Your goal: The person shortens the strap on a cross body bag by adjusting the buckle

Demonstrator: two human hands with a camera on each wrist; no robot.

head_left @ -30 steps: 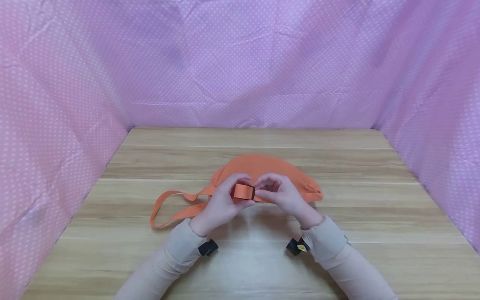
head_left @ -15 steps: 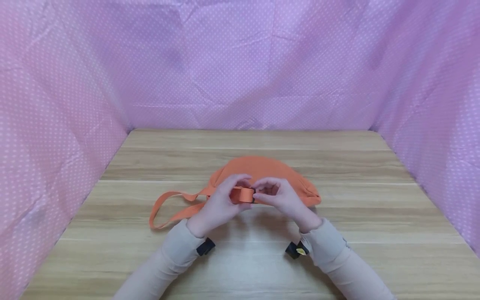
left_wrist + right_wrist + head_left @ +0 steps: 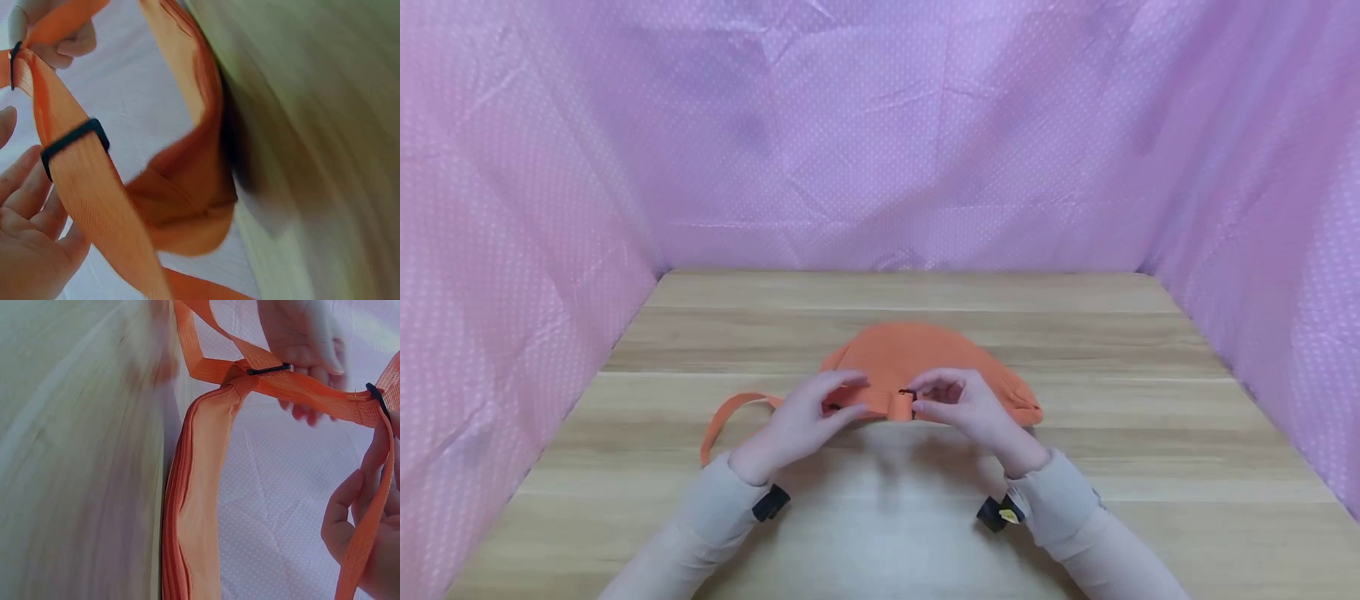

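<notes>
An orange waist bag (image 3: 917, 354) lies on the table, its curved side facing away from me. Its orange strap (image 3: 100, 194) runs raised along the near edge, with a black strap slider (image 3: 75, 144) on it. My right hand (image 3: 973, 412) pinches a black strap buckle (image 3: 377, 400) between thumb and fingertips; a free strap end (image 3: 369, 531) hangs from it past the fingers. My left hand (image 3: 801, 421) is farther left along the strap. Its fingers are fairly straight and apart from the thumb, with fingertips close behind the strap by the slider.
A loop of the strap (image 3: 722, 421) extends left over the wooden table (image 3: 880, 533). Pink dotted cloth (image 3: 880, 150) walls the table at the back and both sides. Small black wrist devices (image 3: 771, 503) sit at both cuffs.
My left hand has moved left, away from the buckle, uncovering the strap between the hands. My right hand keeps its pinch. The view has tilted slightly, shifting everything lower.
</notes>
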